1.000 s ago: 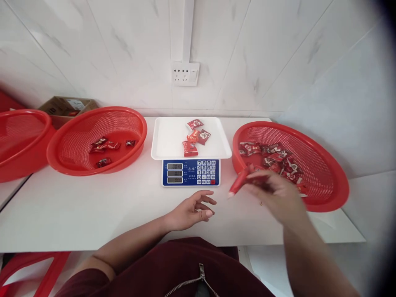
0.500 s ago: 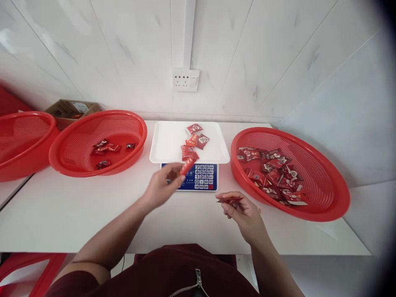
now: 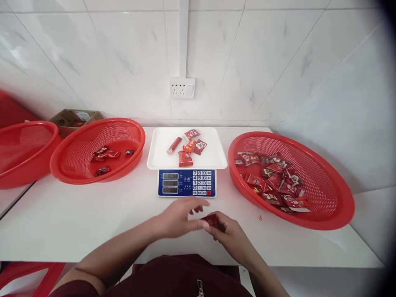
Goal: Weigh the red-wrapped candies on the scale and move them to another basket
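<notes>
My right hand (image 3: 230, 237) pinches a small dark red snack packet (image 3: 211, 220) in front of the scale. My left hand (image 3: 181, 218) reaches in from the left with its fingers apart, its thumb tip right by that packet; whether they touch I cannot tell. Behind both hands stands a digital scale (image 3: 187, 182) with a blue keypad panel and a white tray (image 3: 159, 144). On the tray lie several red packets (image 3: 185, 159) and a slim red stick packet (image 3: 174, 145).
To the right, a red mesh basket (image 3: 345, 202) holds many red packets (image 3: 274, 181). Another red basket (image 3: 57, 167) at left has several packets; beside it are a further basket (image 3: 24, 167) and a cardboard box (image 3: 64, 118). A tiny scrap (image 3: 260, 218) lies on the table.
My left hand has let go of the stick packet, which now lies on the tray, and has come back toward my right hand. My right hand, still holding its packet, has moved nearer me.
</notes>
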`<state>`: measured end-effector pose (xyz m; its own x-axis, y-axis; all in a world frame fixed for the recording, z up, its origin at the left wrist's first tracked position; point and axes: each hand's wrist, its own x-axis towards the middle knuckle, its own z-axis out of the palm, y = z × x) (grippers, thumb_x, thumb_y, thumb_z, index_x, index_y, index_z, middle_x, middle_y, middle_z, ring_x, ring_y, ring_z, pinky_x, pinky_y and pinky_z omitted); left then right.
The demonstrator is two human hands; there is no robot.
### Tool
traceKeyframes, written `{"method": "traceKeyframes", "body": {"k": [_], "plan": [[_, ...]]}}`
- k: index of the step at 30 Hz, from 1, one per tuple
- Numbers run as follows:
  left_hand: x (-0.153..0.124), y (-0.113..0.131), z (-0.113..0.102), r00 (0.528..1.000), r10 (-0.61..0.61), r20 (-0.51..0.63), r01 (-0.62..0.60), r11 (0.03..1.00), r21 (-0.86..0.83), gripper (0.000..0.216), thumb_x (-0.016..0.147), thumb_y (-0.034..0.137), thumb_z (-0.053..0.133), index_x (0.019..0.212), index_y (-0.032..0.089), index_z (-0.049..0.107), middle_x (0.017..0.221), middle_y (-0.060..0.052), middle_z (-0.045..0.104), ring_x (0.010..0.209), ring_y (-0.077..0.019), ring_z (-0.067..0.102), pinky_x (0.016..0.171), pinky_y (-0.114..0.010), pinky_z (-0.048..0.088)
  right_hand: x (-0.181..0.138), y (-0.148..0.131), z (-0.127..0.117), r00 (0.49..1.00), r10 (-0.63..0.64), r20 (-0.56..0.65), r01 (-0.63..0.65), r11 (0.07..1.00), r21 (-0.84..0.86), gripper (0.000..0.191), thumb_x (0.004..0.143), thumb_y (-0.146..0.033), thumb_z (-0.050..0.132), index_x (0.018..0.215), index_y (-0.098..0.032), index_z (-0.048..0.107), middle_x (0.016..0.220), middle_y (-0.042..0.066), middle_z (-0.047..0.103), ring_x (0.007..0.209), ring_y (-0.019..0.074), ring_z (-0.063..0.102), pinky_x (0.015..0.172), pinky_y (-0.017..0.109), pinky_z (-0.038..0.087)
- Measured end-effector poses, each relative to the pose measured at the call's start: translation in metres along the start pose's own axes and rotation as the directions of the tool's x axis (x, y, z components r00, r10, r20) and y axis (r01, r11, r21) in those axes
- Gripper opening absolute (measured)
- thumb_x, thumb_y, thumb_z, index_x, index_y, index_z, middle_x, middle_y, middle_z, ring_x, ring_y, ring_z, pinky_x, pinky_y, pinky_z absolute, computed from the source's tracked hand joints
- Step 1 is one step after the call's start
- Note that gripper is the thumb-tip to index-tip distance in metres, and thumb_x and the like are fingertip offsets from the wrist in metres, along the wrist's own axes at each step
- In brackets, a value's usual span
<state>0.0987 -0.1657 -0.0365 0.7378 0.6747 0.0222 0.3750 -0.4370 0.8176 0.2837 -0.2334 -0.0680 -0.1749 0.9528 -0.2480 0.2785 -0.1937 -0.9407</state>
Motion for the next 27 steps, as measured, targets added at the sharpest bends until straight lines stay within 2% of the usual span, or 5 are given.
{"method": "traceKeyframes", "body": {"k": [2, 5, 12, 21, 27], "plan": [[-0.006, 0.000, 0.016, 0.999, -0.003, 0.043, -0.001, 0.996, 0.086, 0.034, 0.080, 0.042, 0.057, 0.106, 0.021, 0.058, 0.091, -0.005, 0.063, 0.081, -0.0174, 0.057, 0.071, -0.027, 0.045, 0.002, -0.003, 0.006, 0.998, -0.017, 0.061, 0.023, 0.995, -0.100, 0.018, 0.080, -0.036, 0.056, 0.090, -0.022, 0.062, 0.085, 0.002, 0.069, 0.075, 0.0192, 0.061, 0.067, 0.030, 0.047], [-0.008, -0.005, 0.024, 0.999, -0.054, 0.008, 0.053, 0.993, 0.109, 0.018, 0.085, 0.033, 0.051, 0.093, 0.020, 0.061, 0.085, -0.004, 0.062, 0.077, -0.0163, 0.056, 0.069, -0.025, 0.042, 0.005, -0.006, 0.012, 0.996, -0.016, 0.087, 0.034, 0.978, -0.206, 0.016, 0.081, -0.034, 0.054, 0.088, -0.024, 0.062, 0.086, 0.000, 0.070, 0.076, 0.0206, 0.062, 0.067, 0.031, 0.046], [-0.015, -0.015, 0.022, 0.968, -0.243, -0.064, 0.221, 0.944, -0.243, 0.019, 0.081, 0.036, 0.055, 0.078, 0.017, 0.058, 0.073, 0.000, 0.059, 0.066, -0.0115, 0.052, 0.061, -0.022, 0.042, 0.005, -0.001, 0.007, 0.996, -0.026, 0.082, 0.043, 0.977, -0.209, 0.022, 0.084, -0.041, 0.050, 0.084, -0.022, 0.062, 0.076, 0.000, 0.067, 0.069, 0.0165, 0.057, 0.063, 0.026, 0.044], [-0.022, -0.018, 0.022, 0.974, -0.224, 0.037, 0.226, 0.941, -0.250, 0.021, 0.079, 0.037, 0.056, 0.077, 0.016, 0.056, 0.066, 0.003, 0.054, 0.061, -0.0096, 0.045, 0.056, -0.020, 0.037, 0.002, -0.004, 0.010, 0.996, -0.054, 0.071, 0.071, 0.959, -0.273, 0.030, 0.082, -0.043, 0.052, 0.062, -0.020, 0.051, 0.057, -0.004, 0.050, 0.055, 0.0117, 0.044, 0.051, 0.022, 0.035], [-0.022, -0.017, 0.022, 0.961, -0.277, 0.000, 0.246, 0.855, -0.457, 0.028, 0.079, 0.041, 0.056, 0.070, 0.015, 0.052, 0.061, 0.003, 0.051, 0.059, -0.0092, 0.044, 0.055, -0.020, 0.037, 0.005, -0.005, 0.014, 0.999, -0.018, 0.042, 0.027, 0.970, -0.243, 0.031, 0.082, -0.046, 0.050, 0.064, -0.020, 0.052, 0.057, -0.003, 0.054, 0.055, 0.0127, 0.048, 0.050, 0.023, 0.037]]}}
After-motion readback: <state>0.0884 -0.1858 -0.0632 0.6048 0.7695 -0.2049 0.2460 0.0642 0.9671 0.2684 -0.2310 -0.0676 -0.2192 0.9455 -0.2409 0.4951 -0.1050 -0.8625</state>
